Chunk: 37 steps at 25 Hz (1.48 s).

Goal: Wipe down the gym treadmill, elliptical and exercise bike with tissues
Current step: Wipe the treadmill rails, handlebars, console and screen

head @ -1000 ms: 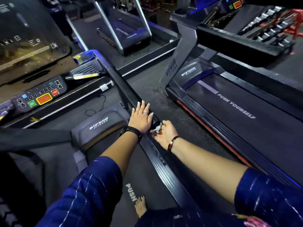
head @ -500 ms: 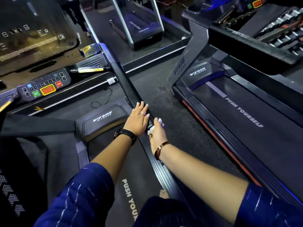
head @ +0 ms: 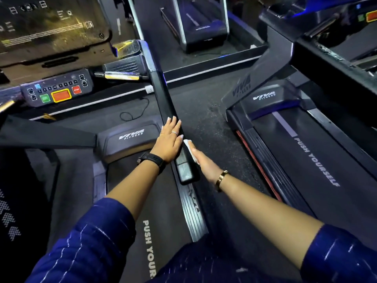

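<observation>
I stand on a black treadmill whose belt reads PUSH YOURSELF. Its right handrail slopes down from the console to a flat end. My left hand lies flat on the handrail's left side with straight fingers. My right hand presses a white tissue against the handrail's right side, fingers straight; most of the tissue is hidden under the palm.
The console with green, orange and red buttons sits at the upper left under a dark screen. A second treadmill stands to the right across a strip of floor. A third treadmill is farther ahead.
My right hand has gone from gripping the tissue low beside the rail to pressing it flat against the handrail's right side. The left hand stays on the rail. The view has shifted closer.
</observation>
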Each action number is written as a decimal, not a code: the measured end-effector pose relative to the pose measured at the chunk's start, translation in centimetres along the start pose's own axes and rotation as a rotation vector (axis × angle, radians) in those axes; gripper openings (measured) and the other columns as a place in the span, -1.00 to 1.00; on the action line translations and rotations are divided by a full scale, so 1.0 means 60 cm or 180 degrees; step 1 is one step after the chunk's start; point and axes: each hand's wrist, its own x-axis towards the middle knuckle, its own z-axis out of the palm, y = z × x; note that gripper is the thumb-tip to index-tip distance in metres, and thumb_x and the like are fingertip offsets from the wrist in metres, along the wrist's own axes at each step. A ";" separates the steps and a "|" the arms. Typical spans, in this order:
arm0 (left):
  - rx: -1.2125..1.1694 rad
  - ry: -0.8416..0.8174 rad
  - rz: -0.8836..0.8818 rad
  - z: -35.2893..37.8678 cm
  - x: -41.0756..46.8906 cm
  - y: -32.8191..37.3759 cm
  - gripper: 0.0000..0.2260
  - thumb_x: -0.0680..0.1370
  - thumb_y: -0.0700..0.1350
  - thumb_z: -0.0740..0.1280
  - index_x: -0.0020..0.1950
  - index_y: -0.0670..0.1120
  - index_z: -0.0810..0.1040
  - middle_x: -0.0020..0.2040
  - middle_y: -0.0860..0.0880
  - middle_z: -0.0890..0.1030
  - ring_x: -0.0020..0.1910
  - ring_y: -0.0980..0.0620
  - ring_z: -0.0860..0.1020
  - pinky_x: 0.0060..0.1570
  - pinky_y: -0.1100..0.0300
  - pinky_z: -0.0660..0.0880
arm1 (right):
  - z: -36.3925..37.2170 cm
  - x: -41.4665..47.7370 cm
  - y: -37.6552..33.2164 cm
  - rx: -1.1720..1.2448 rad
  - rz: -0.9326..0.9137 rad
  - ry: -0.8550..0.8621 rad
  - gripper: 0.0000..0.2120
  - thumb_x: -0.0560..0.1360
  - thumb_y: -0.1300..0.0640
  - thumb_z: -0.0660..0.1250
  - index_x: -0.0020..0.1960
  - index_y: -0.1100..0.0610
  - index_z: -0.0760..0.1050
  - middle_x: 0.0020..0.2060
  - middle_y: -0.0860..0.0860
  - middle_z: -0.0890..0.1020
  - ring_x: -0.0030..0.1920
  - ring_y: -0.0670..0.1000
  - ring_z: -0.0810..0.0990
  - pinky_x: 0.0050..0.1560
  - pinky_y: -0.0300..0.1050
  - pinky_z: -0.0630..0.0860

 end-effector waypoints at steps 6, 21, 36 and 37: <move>-0.0015 0.0034 0.0047 0.005 0.000 -0.002 -0.42 0.59 0.02 -0.02 0.57 -0.19 0.11 0.60 -0.13 0.03 0.59 -0.07 -0.10 0.49 0.16 -0.23 | -0.035 -0.032 0.076 -0.1999 -0.1758 -0.0144 -0.50 0.64 0.03 0.02 0.53 0.17 0.12 0.54 0.06 0.12 0.56 0.00 -0.01 0.54 -0.10 -0.05; -0.0029 0.0224 -0.0289 0.004 -0.025 0.014 -0.47 0.64 -0.16 0.17 0.56 -0.24 0.06 0.58 -0.12 0.00 0.56 -0.02 -0.11 0.37 0.37 -0.16 | -0.070 0.071 0.114 -0.2259 -0.3953 -0.0992 -0.46 0.63 0.00 0.09 0.47 0.33 0.20 0.49 0.21 0.22 0.55 0.20 0.05 0.51 0.18 0.01; 0.0529 0.0214 -0.1263 0.016 -0.046 0.071 -0.56 0.71 -0.19 0.00 0.59 -0.21 -0.01 0.60 -0.15 -0.07 0.57 -0.09 -0.21 0.46 0.16 -0.23 | -0.100 0.054 0.237 -0.1808 -0.3229 -0.1256 -0.34 0.61 -0.12 -0.04 0.52 0.10 -0.31 0.54 0.01 -0.25 0.55 -0.04 -0.25 0.55 0.01 -0.18; 0.0548 0.0216 -0.1269 0.017 -0.047 0.073 -0.56 0.71 -0.19 0.00 0.59 -0.20 -0.01 0.60 -0.15 -0.07 0.57 -0.09 -0.20 0.46 0.16 -0.22 | -0.096 0.062 0.236 -0.1740 -0.3093 -0.1222 -0.34 0.60 -0.14 -0.06 0.51 0.07 -0.35 0.54 0.01 -0.28 0.54 -0.06 -0.28 0.55 0.02 -0.19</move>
